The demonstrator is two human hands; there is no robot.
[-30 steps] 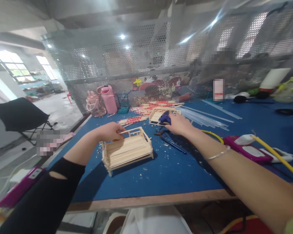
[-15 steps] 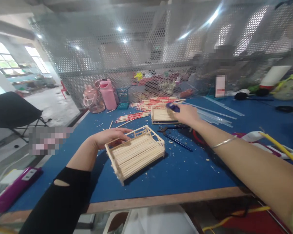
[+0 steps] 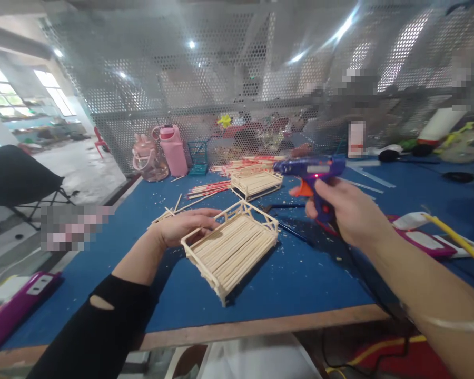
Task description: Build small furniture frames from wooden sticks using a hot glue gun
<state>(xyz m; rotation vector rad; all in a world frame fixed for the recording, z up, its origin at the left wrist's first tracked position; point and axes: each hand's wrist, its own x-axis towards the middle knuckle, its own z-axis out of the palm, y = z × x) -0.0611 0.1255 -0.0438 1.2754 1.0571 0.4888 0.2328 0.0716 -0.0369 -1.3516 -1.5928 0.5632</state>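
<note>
In my right hand is a blue hot glue gun with an orange trigger, its red light lit and its nozzle pointing left. My left hand grips the back left rim of a small tray-like frame built of wooden sticks, with a slatted floor and low railings. That frame is tilted on the blue table. Behind it sits a second, similar stick frame. Blue-handled pliers lie between the near frame and my right hand, partly hidden.
Bundles of red-marked sticks lie at the back, near a pink bottle and a teal wire holder. Clear glue sticks lie back right. Purple power strips flank the table, and a perforated metal screen stands behind.
My right hand has drawn back toward me and right, lifting the glue gun away from the rear frame. The near frame has shifted slightly right in my left hand.
</note>
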